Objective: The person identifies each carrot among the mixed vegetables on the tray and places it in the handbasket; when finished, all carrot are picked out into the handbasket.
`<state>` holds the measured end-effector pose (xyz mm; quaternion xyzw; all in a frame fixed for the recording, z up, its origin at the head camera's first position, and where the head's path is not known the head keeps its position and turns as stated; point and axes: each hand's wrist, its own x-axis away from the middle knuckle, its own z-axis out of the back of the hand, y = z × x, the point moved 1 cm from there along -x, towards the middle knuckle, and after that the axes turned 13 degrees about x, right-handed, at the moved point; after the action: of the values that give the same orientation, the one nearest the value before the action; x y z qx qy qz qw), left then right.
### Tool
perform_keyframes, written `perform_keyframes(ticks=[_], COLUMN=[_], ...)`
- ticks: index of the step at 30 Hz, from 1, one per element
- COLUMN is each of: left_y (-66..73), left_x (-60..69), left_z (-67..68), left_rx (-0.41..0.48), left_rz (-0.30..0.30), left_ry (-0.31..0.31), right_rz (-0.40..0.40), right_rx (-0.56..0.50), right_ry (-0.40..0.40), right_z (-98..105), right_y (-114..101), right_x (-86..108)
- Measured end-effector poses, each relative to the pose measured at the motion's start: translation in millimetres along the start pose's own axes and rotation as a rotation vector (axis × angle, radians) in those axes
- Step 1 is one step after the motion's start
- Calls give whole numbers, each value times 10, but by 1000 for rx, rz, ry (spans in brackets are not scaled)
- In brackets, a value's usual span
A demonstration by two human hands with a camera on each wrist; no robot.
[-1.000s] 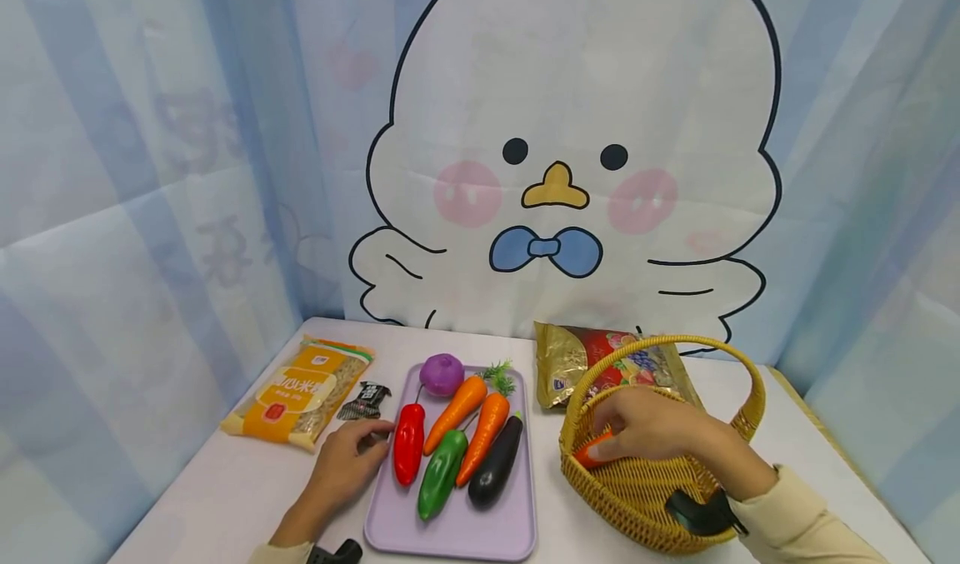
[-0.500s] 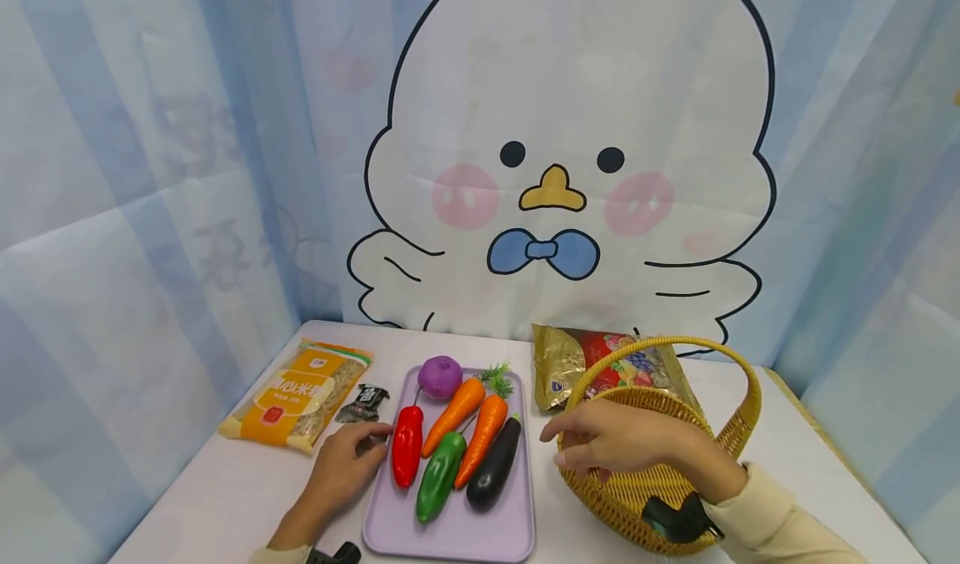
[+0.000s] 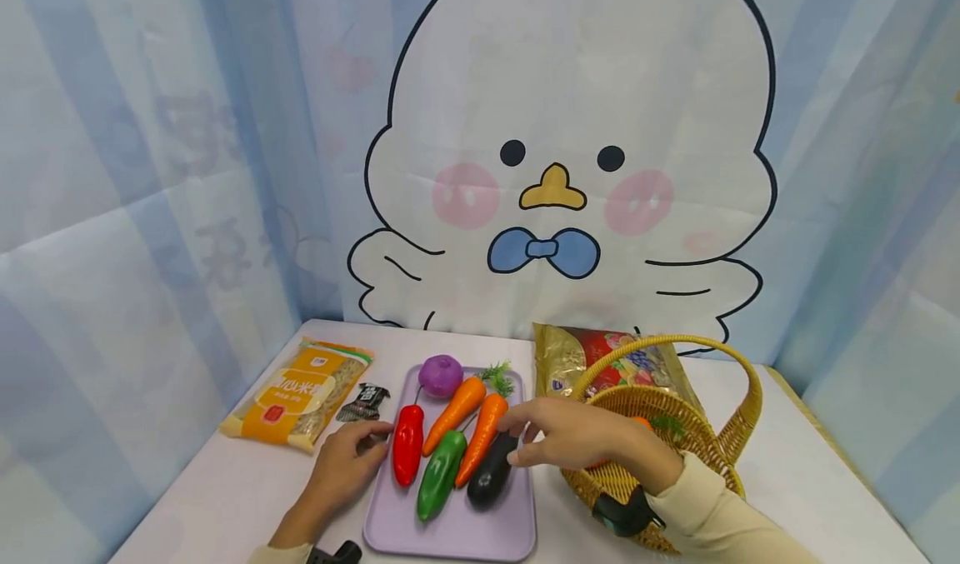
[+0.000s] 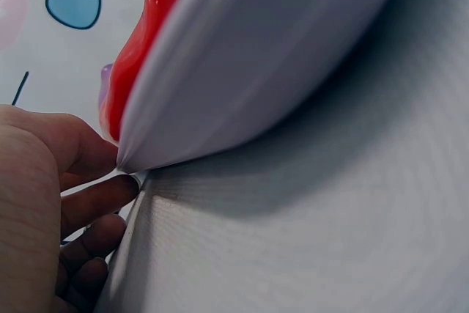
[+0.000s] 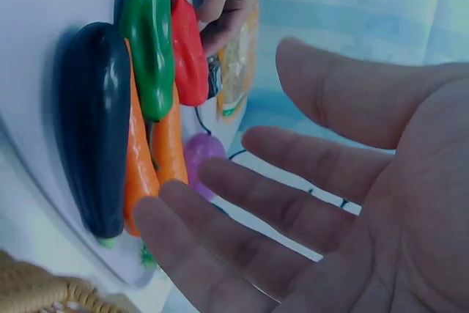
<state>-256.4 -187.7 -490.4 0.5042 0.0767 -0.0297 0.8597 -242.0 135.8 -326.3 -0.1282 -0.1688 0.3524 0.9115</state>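
Observation:
On a lilac tray (image 3: 480, 539) lie a red pepper (image 3: 408, 446), a green pepper (image 3: 441, 476), two carrots (image 3: 487, 431), an eggplant (image 3: 489, 479) and a purple round vegetable (image 3: 440, 376). The left hand (image 3: 343, 468) touches the tray's left edge; in the left wrist view its thumb and a finger (image 4: 102, 199) meet the rim beside the red pepper. Over the tray's right side hovers the right hand (image 3: 577, 435), fingers spread and holding nothing, covering the eggplant's top end. The right wrist view shows this hand (image 5: 344, 203) apart from the eggplant (image 5: 95, 130).
A wicker basket (image 3: 720, 447) with an orange item and green leaves inside stands at the right, under the right forearm. Behind it lies a gold-and-red packet (image 3: 562, 364). At the left are a yellow packet (image 3: 300, 393) and a small black wrapped item (image 3: 364, 402).
The right hand has let go of the orange item in the basket and moved left, out over the tray's right side. The left hand stays at the tray's edge.

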Motion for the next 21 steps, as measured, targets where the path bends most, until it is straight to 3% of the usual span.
perform_keyframes(ticks=[15,21], left_y=[13,15], left_x=[4,-2], left_z=[-3,0], left_rx=[3,4], left_rz=[-12,-13], left_ry=[2,-1], right_rz=[-99,-125], right_rx=[-5,30], right_ry=[204,243], right_z=[-216,-296], right_y=[57,77], right_x=[-414,-564])
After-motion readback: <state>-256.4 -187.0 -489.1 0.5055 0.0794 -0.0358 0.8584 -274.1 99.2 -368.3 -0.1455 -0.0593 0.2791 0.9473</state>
